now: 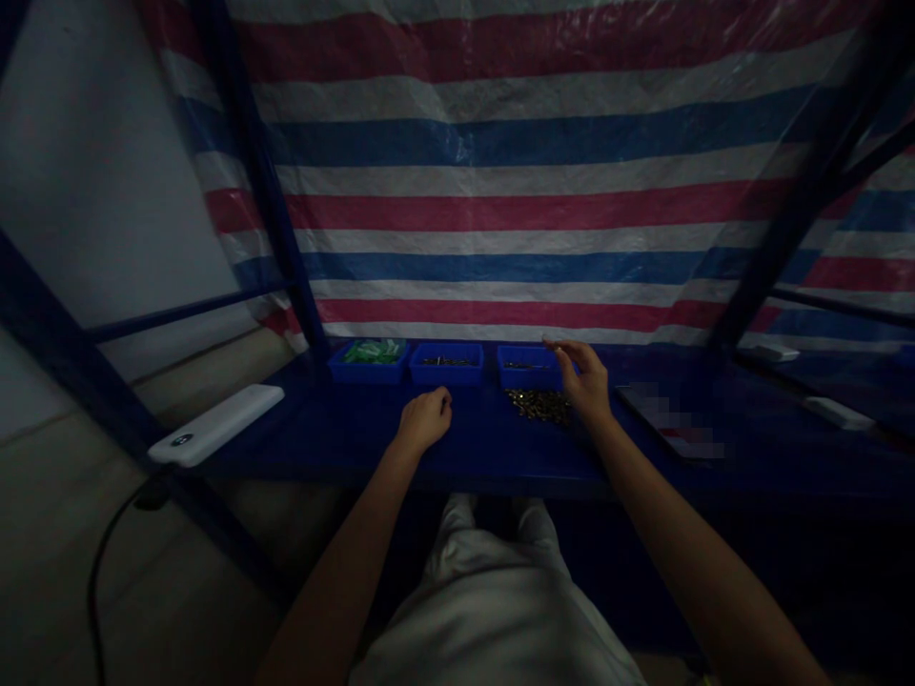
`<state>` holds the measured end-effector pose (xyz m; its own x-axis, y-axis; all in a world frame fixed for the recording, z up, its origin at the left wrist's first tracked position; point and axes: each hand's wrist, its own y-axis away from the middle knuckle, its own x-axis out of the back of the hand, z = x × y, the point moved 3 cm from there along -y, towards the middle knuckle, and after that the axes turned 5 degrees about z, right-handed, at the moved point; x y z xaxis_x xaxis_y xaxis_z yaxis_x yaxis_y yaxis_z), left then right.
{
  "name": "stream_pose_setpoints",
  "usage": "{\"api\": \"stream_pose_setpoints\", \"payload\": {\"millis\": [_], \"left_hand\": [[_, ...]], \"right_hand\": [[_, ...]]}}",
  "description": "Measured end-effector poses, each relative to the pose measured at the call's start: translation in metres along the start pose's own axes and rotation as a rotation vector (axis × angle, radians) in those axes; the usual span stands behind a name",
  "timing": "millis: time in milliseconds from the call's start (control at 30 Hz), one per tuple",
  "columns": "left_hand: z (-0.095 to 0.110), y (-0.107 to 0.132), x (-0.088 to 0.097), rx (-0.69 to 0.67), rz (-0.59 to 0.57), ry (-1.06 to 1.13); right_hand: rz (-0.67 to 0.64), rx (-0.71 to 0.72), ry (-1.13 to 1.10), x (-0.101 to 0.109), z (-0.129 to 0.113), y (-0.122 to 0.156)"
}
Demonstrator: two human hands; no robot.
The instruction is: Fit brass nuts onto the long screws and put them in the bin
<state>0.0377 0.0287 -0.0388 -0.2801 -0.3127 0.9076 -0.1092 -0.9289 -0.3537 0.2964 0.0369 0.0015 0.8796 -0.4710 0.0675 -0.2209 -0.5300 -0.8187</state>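
Observation:
My right hand (584, 378) is raised at the right end of a blue tray (527, 379). Its thumb and fingertips are pinched together; whatever is between them is too small and dark to name. Inside that tray lie a few thin dark pieces. Just in front of it, beside my right wrist, a pile of small brass-coloured metal parts (539, 405) is spread on the blue tabletop (472, 453). Further left my left hand (424, 419) rests low over the table with its fingers curled closed, and the inside of its grip is hidden.
A second blue tray (447, 377) contains small dark pieces; a third blue tray (368, 373) has green packets (374, 352). A white power bank (218, 424) with a cable lies left, a dark flat device (661, 419) right. Blue frame posts (261, 181) and striped sheeting (472, 210) stand behind.

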Motion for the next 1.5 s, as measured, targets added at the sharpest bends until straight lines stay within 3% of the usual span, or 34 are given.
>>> {"api": "stream_pose_setpoints", "payload": {"millis": [400, 600, 867, 1000, 1133, 1500], "left_hand": [[-0.001, -0.001, 0.000, -0.009, -0.004, 0.010], [0.001, -0.001, 0.001, 0.032, -0.024, -0.005], [-0.002, -0.002, -0.003, 0.002, 0.001, -0.008], [-0.002, -0.001, -0.002, 0.002, 0.001, -0.006], [-0.001, -0.001, -0.001, -0.009, 0.002, 0.001], [-0.002, -0.002, -0.003, -0.012, 0.009, -0.009]], "right_hand": [[0.035, 0.097, 0.158, -0.005, 0.010, -0.013], [-0.140, 0.097, 0.528, -0.006, 0.032, -0.026], [-0.113, 0.025, 0.702, 0.038, 0.041, -0.028], [-0.329, -0.059, 0.806, 0.056, 0.049, -0.018], [-0.576, -0.074, 0.877, 0.061, 0.061, -0.003], [-0.716, -0.187, 0.882, 0.049, 0.068, 0.009]]}}
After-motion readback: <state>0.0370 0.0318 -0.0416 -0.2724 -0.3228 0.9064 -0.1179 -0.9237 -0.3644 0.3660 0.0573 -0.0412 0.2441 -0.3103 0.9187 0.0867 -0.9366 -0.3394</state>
